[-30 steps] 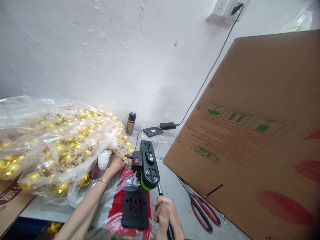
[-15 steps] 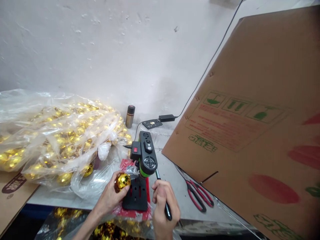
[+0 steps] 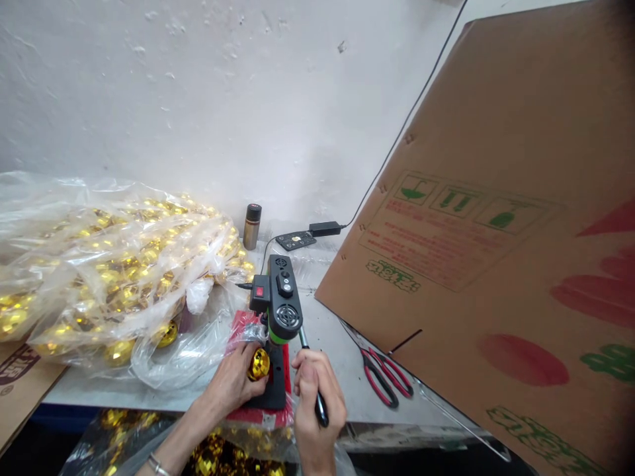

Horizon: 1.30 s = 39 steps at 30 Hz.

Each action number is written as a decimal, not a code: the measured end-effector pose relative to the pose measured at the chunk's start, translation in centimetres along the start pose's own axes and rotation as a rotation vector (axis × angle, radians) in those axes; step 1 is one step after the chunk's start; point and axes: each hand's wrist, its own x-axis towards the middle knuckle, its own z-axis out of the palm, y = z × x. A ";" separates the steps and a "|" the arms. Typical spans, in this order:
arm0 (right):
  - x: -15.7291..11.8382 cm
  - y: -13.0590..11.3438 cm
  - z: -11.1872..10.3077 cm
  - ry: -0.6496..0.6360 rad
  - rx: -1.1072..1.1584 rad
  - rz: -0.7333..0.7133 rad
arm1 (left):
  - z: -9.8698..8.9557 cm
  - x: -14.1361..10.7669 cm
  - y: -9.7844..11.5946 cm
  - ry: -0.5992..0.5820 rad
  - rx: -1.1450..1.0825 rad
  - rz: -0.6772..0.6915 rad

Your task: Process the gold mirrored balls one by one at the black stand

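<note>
Left hand (image 3: 233, 383) cupping gold ball (image 3: 258, 363)

The small faceted mirror ball (image 3: 258, 363) is shiny gold, like the gold balls in the clear plastic bag (image 3: 114, 264). The bench drill press (image 3: 278, 311) is black with a green band and red switch. The scissors (image 3: 381, 377) have red-and-black handles. The brown cardboard box (image 3: 496, 218) carries green and red print.

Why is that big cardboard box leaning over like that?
The box stands tilted, tipped on one edge over the table, and its edge lies across the scissors. The bag of gold balls sprawls open at the left. Nothing looks broken.
</note>
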 end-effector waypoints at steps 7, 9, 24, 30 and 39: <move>0.2 -0.2 -0.3 -0.025 -0.003 -0.026 | -0.1 0.8 0.8 -0.060 0.101 -0.015; 0.3 -0.2 -0.3 -0.028 -0.005 -0.025 | -0.1 0.9 0.7 -0.069 0.105 -0.005; -1.4 1.5 -0.4 -0.018 0.040 -0.005 | 3.1 0.7 -0.9 0.079 -0.109 0.069; -3.1 2.0 0.3 0.037 0.050 0.024 | 3.5 0.8 -1.0 0.097 -0.119 0.060; -3.9 3.7 1.5 0.164 0.001 -0.090 | 3.3 0.8 -0.6 0.077 -0.125 0.044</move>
